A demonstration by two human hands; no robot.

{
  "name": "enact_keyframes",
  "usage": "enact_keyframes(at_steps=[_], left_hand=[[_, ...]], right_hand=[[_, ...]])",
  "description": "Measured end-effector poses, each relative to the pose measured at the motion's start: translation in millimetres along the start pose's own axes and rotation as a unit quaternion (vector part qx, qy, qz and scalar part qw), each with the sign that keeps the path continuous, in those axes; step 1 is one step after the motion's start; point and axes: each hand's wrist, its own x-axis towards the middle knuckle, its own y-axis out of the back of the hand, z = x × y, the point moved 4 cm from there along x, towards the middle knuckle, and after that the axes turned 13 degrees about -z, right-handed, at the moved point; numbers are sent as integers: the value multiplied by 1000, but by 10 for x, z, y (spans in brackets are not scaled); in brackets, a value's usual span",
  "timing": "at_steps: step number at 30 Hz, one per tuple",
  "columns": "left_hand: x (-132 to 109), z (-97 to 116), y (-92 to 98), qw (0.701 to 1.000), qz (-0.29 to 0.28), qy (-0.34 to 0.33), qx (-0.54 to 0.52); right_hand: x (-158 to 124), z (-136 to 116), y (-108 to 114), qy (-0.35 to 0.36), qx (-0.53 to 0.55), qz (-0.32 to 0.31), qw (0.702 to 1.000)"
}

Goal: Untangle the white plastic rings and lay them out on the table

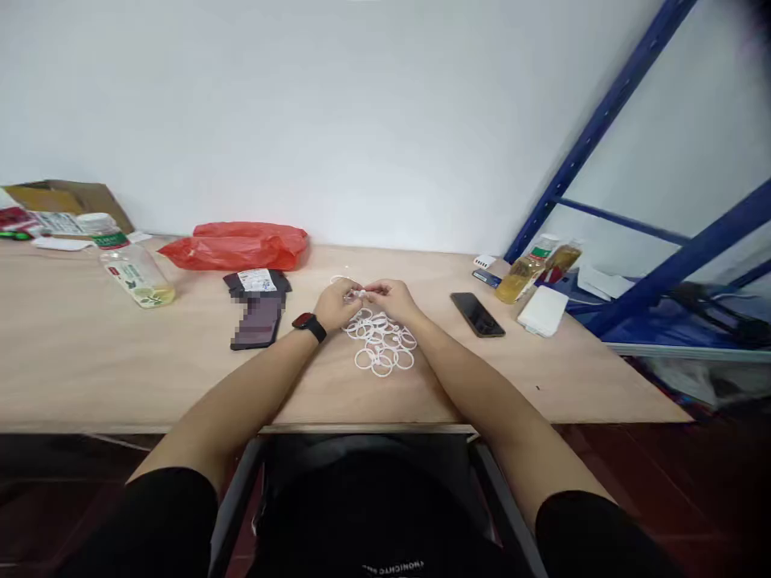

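Both my hands meet at the middle of the wooden table (90,353). My left hand (337,305), with a black watch (309,325) on the wrist, and my right hand (393,299) pinch a small white piece (360,295) between their fingertips. Just in front of them lies a heap of several white rings (381,341) on the table. One thin white ring (339,280) lies behind the left hand.
A black pouch with a white label (258,309) lies left of my hands, a red plastic bag (238,245) behind it, a drink bottle (136,273) and a cardboard box (66,201) further left. Right: a black phone (477,314), a white box (543,310), two bottles (530,269), blue shelving (662,265).
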Motion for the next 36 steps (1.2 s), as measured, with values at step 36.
enact_keyframes(at_steps=[36], left_hand=[[0,69,-134,986,-158,-57,15]], right_hand=[[-94,-2,217,-11,-189,67,980]])
